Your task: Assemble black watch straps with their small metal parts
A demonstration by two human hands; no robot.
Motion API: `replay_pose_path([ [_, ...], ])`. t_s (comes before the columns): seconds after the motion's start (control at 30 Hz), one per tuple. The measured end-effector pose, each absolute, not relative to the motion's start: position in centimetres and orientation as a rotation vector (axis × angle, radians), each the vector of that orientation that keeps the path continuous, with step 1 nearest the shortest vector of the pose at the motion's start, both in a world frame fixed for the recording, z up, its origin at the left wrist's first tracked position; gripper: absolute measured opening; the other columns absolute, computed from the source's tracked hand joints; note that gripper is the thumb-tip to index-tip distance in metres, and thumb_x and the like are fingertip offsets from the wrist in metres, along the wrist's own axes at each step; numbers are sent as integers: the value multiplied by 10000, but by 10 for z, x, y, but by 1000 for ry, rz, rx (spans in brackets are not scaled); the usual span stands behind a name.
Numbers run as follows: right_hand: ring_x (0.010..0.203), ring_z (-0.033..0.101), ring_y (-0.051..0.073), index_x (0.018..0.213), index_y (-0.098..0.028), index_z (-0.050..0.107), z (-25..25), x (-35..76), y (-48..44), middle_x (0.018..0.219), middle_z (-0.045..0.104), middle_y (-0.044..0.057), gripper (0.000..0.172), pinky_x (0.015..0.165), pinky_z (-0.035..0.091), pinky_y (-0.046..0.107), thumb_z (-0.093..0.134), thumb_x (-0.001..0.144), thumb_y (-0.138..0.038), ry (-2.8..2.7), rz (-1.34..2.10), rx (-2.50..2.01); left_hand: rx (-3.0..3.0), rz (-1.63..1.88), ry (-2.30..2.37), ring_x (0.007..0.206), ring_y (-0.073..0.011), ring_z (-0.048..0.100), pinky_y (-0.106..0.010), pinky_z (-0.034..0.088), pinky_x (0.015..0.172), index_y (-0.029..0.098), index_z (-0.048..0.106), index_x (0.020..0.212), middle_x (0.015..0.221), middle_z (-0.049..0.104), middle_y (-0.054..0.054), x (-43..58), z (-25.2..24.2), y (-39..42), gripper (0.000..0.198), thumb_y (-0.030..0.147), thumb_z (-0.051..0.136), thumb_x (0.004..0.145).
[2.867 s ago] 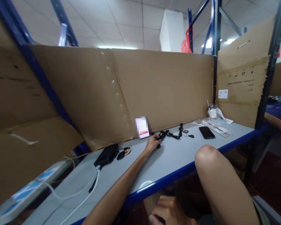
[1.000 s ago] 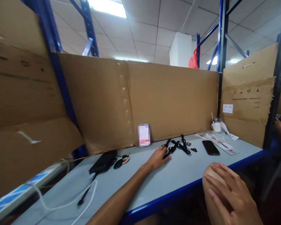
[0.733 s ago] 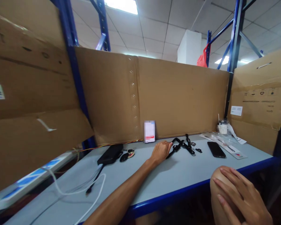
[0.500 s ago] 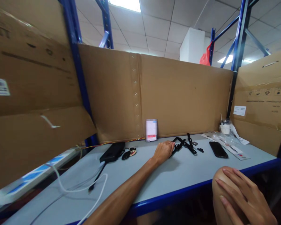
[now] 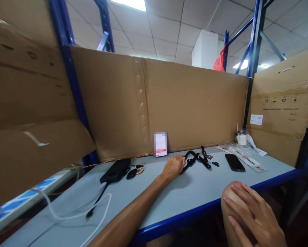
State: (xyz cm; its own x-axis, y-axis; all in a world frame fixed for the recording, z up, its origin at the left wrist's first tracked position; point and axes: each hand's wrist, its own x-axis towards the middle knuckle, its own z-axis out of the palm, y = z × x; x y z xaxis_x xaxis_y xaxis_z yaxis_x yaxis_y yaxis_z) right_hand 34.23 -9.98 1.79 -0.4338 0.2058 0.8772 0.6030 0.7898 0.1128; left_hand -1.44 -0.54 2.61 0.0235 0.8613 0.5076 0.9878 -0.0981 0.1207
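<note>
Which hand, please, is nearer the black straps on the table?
Left: the left hand is at the black straps; the right hand rests on the knee, apart from them.

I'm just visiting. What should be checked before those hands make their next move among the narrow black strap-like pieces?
1. Left hand at the narrow black strap-like pieces: ok, at their left end.
2. Firm grip: cannot tell; the fingertips are hidden.
3. Pieces lying separately: not ok; some cross.
4. Right hand free: ok, spread over the bare knee.
5. Flat black rectangular phone apart from the pieces: ok.
6. Lit-screen rectangular phone upright before the brown cardboard panel: ok.
</note>
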Motion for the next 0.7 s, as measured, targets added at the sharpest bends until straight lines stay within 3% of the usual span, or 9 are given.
replay_pose_path([
  [0.17, 1353, 613, 264, 1330, -362, 741, 19, 338, -101, 1369, 712, 32, 369, 1076, 539, 423, 545, 1024, -294, -2022, -497, -596, -2010, -611, -1945, 934, -252, 695, -341, 444, 811, 170, 729, 931, 962, 749, -143, -13, 30, -8, 456, 283, 315, 1088],
  [0.4, 1346, 613, 261, 1238, -346, 793, 32, 341, -102, 1360, 717, 47, 319, 1029, 577, 407, 572, 1017, -283, -2102, -384, -659, -1994, -719, -2001, 924, -234, 696, -315, 414, 788, 216, 677, 1077, 1020, 768, -79, -19, 28, -8, 268, 165, 423, 1011],
  [0.53, 1268, 660, 255, 1213, -312, 810, 51, 341, -94, 1318, 728, 84, 279, 1024, 586, 403, 624, 1010, -354, -2199, -106, -708, -2036, -755, -1928, 914, -226, 685, -306, 403, 765, 209, 691, 961, 1032, 759, -80, -23, 26, -5, 306, 54, 429, 930],
  [0.7, 1055, 726, 189, 1117, -249, 831, 81, 332, -67, 1120, 770, 63, 271, 966, 572, 323, 607, 1012, -359, -2365, 479, -499, -2021, -609, -2009, 814, -219, 678, -303, 352, 717, 196, 644, 710, 821, 741, -72, -23, 29, -4, 312, -33, 456, 805],
])
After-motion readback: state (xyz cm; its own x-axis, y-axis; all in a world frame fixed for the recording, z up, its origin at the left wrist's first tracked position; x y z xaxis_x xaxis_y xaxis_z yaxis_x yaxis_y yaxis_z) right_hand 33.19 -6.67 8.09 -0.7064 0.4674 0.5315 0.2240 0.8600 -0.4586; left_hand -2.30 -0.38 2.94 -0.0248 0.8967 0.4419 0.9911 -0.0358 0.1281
